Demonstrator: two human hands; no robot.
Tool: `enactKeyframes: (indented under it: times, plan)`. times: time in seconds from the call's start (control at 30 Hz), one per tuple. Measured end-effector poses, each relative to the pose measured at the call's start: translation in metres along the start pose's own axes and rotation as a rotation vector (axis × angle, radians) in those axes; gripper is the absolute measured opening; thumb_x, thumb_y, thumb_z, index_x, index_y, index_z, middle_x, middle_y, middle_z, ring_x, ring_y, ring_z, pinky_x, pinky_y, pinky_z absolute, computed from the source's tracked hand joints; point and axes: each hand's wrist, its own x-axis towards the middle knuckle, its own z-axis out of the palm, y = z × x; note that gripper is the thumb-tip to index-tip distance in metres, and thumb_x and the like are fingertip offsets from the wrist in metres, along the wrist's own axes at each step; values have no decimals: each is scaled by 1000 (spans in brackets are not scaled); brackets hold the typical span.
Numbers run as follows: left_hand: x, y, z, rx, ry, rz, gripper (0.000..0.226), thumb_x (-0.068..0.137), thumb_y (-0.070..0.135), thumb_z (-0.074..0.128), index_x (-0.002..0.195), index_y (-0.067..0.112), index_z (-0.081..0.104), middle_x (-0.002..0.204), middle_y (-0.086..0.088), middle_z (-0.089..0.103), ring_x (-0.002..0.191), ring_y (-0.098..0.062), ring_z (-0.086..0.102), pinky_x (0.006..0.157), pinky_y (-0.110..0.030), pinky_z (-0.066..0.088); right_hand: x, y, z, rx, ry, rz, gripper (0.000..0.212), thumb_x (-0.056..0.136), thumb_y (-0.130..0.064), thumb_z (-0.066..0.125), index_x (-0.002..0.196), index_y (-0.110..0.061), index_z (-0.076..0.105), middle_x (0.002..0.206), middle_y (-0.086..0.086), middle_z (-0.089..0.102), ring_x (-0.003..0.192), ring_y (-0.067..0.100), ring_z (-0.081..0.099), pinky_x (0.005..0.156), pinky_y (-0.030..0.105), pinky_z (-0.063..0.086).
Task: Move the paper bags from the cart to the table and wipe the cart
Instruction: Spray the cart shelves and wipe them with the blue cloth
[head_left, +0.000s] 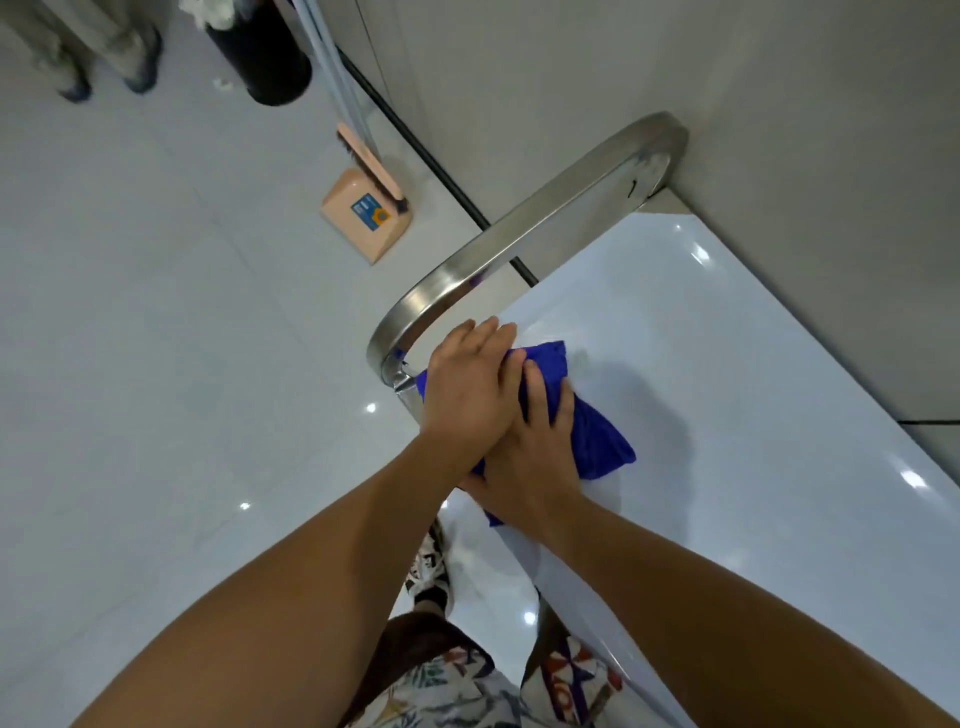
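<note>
While both hands (498, 415) press the blue cloth (597, 436) on the cart (753, 389), fingers seemingly flat

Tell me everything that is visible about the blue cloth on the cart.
The blue cloth is a deep blue, soft-looking fabric, bunched and creased rather than spread flat. It lies on the cart's glossy white top, near the corner below the curved steel handle. The right hand presses on it, fingers spread, and the left hand lies over the right. Parts of it stick out beyond the hands.
</note>
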Motion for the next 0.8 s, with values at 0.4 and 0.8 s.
enactKeyframes:
  times: [0.4, 0.8]
  plan:
    - [-3, -9, 0, -12, -16, -34, 49, 108, 36, 38, 152, 14, 42, 159, -11, 38, 148, -30, 31, 122, -46, 26, 34, 51, -6, 81, 134, -68, 74, 86, -71, 47, 147, -29, 44, 159, 6, 34, 148, 36, 27, 114, 65, 22]
    - [23, 5, 52, 339, -110, 106, 72, 102, 63, 19, 161, 22, 14, 169, -9, 8, 155, -34, 7, 121, -61, 12, 103, 152, -22, 2, 289, 246, 74, 92, -74, 36, 153, -33, 37, 161, 10, 33, 148, 38, 24, 119, 61, 18]
